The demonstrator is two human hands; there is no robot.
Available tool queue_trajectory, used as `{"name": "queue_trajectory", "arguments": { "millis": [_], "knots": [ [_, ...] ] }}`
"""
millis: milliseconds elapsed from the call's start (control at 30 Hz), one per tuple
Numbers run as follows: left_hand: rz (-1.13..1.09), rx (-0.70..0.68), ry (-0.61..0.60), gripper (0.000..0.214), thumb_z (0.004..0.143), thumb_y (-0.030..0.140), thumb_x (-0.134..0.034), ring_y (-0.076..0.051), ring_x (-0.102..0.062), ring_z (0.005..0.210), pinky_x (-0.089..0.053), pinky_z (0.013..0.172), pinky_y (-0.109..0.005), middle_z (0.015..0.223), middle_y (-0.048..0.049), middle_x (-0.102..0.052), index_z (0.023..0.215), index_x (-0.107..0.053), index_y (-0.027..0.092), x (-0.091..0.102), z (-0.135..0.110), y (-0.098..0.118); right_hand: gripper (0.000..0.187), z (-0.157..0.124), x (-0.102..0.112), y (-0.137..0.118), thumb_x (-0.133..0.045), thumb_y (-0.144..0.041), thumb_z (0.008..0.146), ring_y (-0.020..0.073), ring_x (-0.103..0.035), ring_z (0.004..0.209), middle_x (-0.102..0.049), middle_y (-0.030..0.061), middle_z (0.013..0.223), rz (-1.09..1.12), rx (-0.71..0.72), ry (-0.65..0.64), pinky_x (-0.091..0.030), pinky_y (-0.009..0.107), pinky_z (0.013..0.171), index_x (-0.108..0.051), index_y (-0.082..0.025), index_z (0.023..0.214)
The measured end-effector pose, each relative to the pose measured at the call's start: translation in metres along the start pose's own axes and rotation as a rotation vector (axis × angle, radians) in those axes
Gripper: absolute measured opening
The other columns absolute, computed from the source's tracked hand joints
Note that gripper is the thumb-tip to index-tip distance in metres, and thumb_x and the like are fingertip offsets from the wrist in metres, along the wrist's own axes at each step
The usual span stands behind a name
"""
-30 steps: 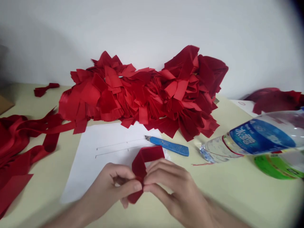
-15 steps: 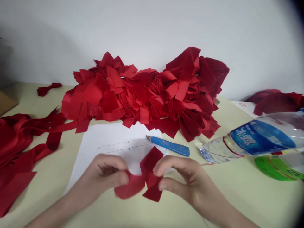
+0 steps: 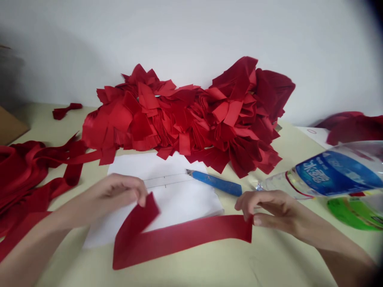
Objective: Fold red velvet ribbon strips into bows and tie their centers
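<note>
A red ribbon strip hangs between my two hands above the near part of the table. My left hand pinches it close to one end, where the strip bends back on itself at the left. At the other end, my right hand grips the ribbon between thumb and fingers. Behind the strip lies white paper with ruled black lines and short marks. A blue utility knife rests across the paper's right side, its blade pointing left.
A large heap of cut red ribbon pieces stands against the wall. Long red ribbons lie at the left, near a cardboard box. A water bottle and a green-labelled item lie at the right.
The ribbon was bunched and twisted between my hands close together. Now my hands are wide apart, left hand leftward, right hand rightward, and the strip is stretched out.
</note>
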State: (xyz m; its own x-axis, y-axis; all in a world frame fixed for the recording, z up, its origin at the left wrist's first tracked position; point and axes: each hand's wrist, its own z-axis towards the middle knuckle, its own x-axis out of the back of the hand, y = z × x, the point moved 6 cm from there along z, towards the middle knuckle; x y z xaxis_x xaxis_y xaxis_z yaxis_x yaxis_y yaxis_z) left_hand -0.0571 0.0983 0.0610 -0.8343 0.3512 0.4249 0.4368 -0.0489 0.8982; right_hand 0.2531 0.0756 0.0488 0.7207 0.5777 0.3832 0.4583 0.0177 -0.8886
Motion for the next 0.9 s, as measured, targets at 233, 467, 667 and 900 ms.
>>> {"name": "queue_trajectory", "arguments": {
  "millis": [233, 467, 667, 900],
  "knots": [
    [0.268, 0.012, -0.463, 0.018, 0.076, 0.016, -0.055, -0.017, -0.057, 0.087, -0.042, 0.076, -0.024, 0.091, 0.0019, -0.065, 0.085, -0.066, 0.028, -0.055, -0.016, -0.013, 0.011, 0.006, 0.001, 0.001, -0.06, -0.03, 0.082, 0.0179, -0.059, 0.083, -0.064, 0.0043, 0.09, -0.082, 0.006, 0.017, -0.046, 0.03, 0.073, -0.063, -0.021, 0.087],
    [0.343, -0.041, -0.536, 0.02, 0.074, 0.011, -0.054, -0.016, -0.055, 0.081, -0.04, 0.069, -0.024, 0.086, 0.0022, -0.063, 0.084, -0.063, 0.025, -0.07, -0.019, -0.021, 0.01, 0.009, 0.007, 0.003, -0.06, -0.03, 0.082, 0.0174, -0.059, 0.08, -0.064, 0.0034, 0.087, -0.124, 0.015, 0.061, -0.046, 0.029, 0.071, -0.063, -0.022, 0.085],
    [0.425, -0.01, -0.443, 0.008, 0.076, 0.018, -0.052, -0.016, -0.054, 0.077, -0.04, 0.068, -0.026, 0.081, 0.0028, -0.059, 0.079, -0.057, 0.024, -0.072, -0.016, -0.023, 0.012, 0.009, 0.004, 0.005, -0.06, -0.032, 0.082, 0.016, -0.059, 0.079, -0.063, 0.0025, 0.086, -0.158, 0.001, 0.064, -0.046, 0.028, 0.071, -0.063, -0.022, 0.086],
    [0.602, 0.066, -0.381, 0.059, 0.063, 0.021, -0.062, -0.029, -0.048, 0.115, -0.041, 0.09, -0.039, 0.131, -0.0021, -0.049, 0.12, -0.05, 0.032, -0.069, -0.04, -0.04, 0.013, 0.01, 0.005, 0.001, -0.06, -0.033, 0.083, 0.0156, -0.059, 0.079, -0.063, 0.0027, 0.086, -0.189, 0.005, 0.066, -0.046, 0.027, 0.071, -0.063, -0.021, 0.086]
  ]
}}
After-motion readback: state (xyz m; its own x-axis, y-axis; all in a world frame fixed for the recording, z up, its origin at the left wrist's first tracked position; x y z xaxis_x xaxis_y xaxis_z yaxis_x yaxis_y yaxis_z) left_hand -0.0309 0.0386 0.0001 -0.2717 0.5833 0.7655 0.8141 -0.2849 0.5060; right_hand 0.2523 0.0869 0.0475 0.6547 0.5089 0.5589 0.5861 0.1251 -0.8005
